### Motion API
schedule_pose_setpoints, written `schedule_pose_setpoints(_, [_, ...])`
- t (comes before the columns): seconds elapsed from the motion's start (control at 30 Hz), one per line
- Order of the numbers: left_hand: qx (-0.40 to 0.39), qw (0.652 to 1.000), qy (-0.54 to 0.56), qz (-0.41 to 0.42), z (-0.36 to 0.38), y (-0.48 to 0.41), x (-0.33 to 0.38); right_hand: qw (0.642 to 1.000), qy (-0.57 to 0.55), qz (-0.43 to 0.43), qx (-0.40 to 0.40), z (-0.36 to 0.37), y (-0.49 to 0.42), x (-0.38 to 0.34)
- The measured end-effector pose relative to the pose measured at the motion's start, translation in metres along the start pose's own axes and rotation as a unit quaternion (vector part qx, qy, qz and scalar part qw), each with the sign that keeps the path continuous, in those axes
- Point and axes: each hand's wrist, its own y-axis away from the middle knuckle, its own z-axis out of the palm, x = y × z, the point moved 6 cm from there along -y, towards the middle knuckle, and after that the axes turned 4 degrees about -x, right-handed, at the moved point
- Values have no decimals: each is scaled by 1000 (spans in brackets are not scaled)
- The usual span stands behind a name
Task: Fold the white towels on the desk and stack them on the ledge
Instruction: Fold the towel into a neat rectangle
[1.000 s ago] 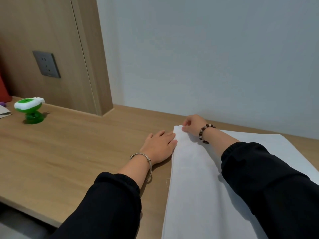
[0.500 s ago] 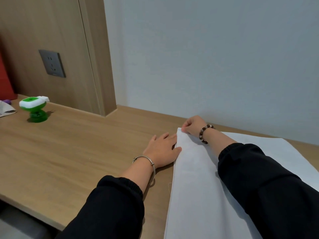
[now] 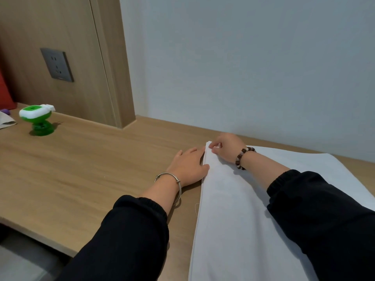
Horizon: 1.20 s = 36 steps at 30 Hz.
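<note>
Left hand [image 3: 188, 167] palm down on the desk [image 3: 81, 169], fingers straight and close together, nothing held; thumb and fingertips touching the left edge of the white towel [image 3: 233, 220]. Metal bangle [image 3: 170, 177] round that wrist, black sleeve [image 3: 129, 236] below it. Right hand [image 3: 227, 149] farther back on the desk, just beyond the left hand, fingers curled and pinching the towel's far left corner. Bead bracelet [image 3: 242, 158] on that wrist, forearm lying across the cloth. Towel itself spread flat over the right part of the desk, reaching from close to the desk's back edge down to its near edge and out of the picture at the bottom, left edge straight. More white cloth to the right past the forearm; same piece or another, cannot tell. At the far left of the desk, well apart from both hands, a green-and-white gadget [image 3: 37, 120] upright on a round green foot. Behind the desk's left part a wooden panel [image 3: 85, 37] with a dark socket [image 3: 56, 64]; behind its right part a pale wall [image 3: 243, 67].
</note>
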Motion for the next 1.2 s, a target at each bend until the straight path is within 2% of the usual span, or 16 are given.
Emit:
schedule_pose_setpoints(0.07, [11,1000,20,9,-4,2,3,1000,-13,-15,-8,3,5,0])
schedule_pose_setpoints(0.13, [28,996,86,-2,-9,4,2,1000,-19,-24,-6,8,10,-1])
schedule_pose_setpoints(0.2, [37,982,179,-41,-12,10,-2,1000,-3,-24,-14,14,15,-2])
schedule_pose_setpoints(0.27, [41,974,213,-72,-13,14,-2,999,20,-21,-35,18,18,-2])
schedule_pose_setpoints(0.4, [25,970,212,-116,-13,14,4,995,65,-18,-70,20,23,-3])
schedule_pose_setpoints(0.7, [-38,966,134,-220,-15,7,14,996,60,-25,-54,20,26,-3])
schedule_pose_setpoints(0.8, [-10,983,1,-183,-16,12,20,997,51,-29,-52,21,24,-1])
schedule_pose_setpoints(0.97, [98,984,-97,-116,-15,34,41,995,78,-21,-57,23,26,-3])
schedule_pose_setpoints(1.07, [95,978,-176,-58,-15,46,57,994,83,-12,-74,19,31,-11])
schedule_pose_setpoints(1.2, [75,959,-262,73,-12,60,83,993,37,4,-109,10,46,-11])
